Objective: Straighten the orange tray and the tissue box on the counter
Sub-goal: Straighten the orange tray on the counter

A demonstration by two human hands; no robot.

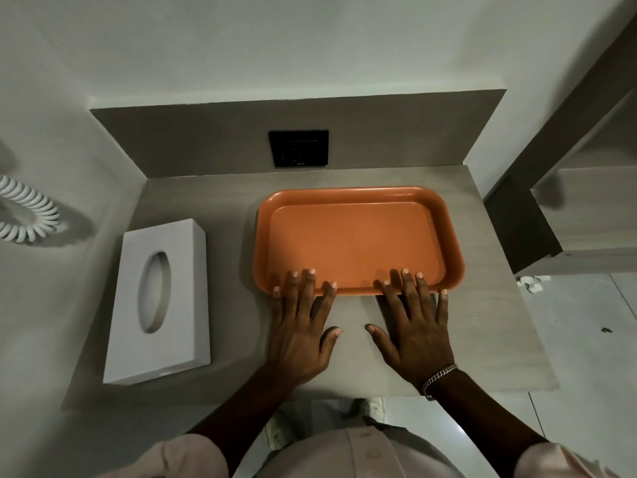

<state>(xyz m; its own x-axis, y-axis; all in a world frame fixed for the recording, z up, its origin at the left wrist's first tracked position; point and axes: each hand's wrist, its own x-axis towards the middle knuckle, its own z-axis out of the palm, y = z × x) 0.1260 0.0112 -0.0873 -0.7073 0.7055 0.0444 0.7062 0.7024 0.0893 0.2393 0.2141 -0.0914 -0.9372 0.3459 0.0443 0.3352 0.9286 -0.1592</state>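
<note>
Head view showed both flat, open hands, left hand (300, 326) and right hand (415, 322), touching the orange tray's (355, 236) near rim, tissue box (160, 298) far left.

Dim light, pale plaster wall (310, 46), grey wood-grain counter (206, 194) with matching backsplash, black wall socket (298, 148) at twelve o'clock, white coiled cord (26, 215) at nine o'clock, tiled floor (586, 339) at three o'clock

A black square wall socket (298, 148) sits in the grey backsplash panel above the desk. A white coiled cord (29, 210) hangs on the left wall. Small white scraps (531, 283) lie on the tiled floor to the right.
</note>
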